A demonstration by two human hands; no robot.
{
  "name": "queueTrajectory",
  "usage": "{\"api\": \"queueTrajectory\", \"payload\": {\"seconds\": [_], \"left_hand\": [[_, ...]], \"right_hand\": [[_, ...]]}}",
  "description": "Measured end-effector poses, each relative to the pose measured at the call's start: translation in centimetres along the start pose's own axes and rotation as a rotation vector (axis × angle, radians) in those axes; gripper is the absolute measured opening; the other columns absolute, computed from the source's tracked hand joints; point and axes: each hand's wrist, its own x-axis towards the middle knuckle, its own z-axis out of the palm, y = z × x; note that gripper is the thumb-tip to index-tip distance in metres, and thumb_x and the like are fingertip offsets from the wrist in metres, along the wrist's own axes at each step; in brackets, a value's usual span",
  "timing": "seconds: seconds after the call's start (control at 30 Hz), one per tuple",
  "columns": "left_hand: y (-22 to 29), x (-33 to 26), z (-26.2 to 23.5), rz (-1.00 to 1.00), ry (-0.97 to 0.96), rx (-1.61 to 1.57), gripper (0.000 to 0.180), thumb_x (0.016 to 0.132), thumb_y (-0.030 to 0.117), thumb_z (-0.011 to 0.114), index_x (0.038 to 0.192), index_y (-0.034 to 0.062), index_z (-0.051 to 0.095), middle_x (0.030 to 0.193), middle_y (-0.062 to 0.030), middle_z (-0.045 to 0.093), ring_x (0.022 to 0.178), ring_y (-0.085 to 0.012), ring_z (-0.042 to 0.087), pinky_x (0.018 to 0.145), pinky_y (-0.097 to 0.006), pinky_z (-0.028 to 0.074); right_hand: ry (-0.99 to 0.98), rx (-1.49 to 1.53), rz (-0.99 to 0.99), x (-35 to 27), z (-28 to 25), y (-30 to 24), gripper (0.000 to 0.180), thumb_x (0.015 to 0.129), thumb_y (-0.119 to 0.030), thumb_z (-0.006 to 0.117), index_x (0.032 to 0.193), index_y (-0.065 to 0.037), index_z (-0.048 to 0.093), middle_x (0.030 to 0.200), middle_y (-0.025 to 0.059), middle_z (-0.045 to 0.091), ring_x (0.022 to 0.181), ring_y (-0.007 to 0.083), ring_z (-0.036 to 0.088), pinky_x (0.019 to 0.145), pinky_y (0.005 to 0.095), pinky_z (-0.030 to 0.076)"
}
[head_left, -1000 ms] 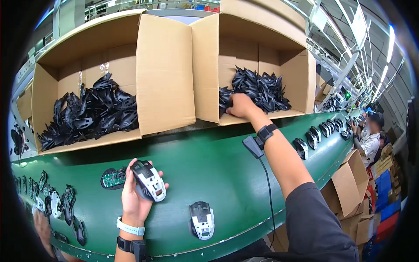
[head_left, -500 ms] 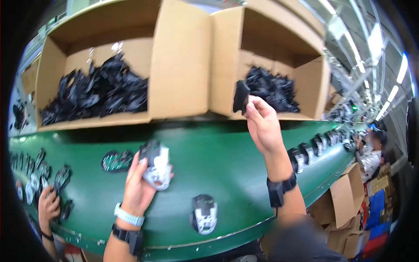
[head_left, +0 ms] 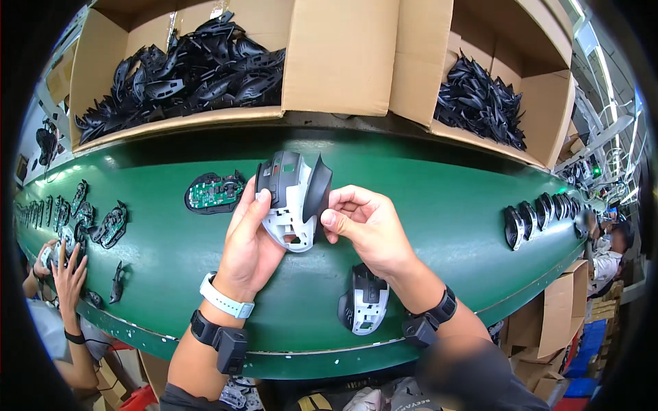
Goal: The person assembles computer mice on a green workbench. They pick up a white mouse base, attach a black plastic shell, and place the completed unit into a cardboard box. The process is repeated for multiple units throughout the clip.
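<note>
While our left hand (head_left: 248, 236) grips the white mouse shell (head_left: 288, 202) above the green conveyor belt (head_left: 445, 198), our right hand (head_left: 367, 226) pinches a black side panel (head_left: 317, 188) against it, seemingly not yet seated; another mouse shell (head_left: 363, 308) waits below.

Mouse body (head_left: 288, 205): white underside with grey-black top, tilted upright above the green belt. Curved black side panel (head_left: 317, 188) touching its right edge. Both held off the surface.
</note>
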Motion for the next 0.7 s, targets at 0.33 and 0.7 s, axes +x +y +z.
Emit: {"api": "queueTrajectory", "payload": {"seconds": [0.33,0.7], "left_hand": [[-0.4,-0.2,0.2,-0.007,-0.109,0.108,0.053,0.11,0.04,0.057,0.15,0.0056,0.049,0.144,-0.0092,0.062,0.131,-0.023,0.061,0.106,-0.043,0.052],[-0.9,-0.1,-0.3,0.125,-0.135,0.161,0.039,0.105,0.022,0.069,0.135,-0.0033,0.062,0.134,-0.013,0.069,0.123,-0.0227,0.065,0.114,-0.042,0.046]], "right_hand": [[-0.032,0.151,-0.004,-0.4,1.3,-0.3,0.031,0.099,0.0,0.071,0.129,0.003,0.06,0.114,0.0111,0.072,0.098,0.0147,0.069,0.084,0.0304,0.06],[0.122,-0.024,-0.266,-1.2,2.0,-0.2,0.061,0.087,-0.012,0.088,0.138,0.001,0.056,0.134,0.0132,0.063,0.126,0.02,0.06,0.106,0.0364,0.051]]}}
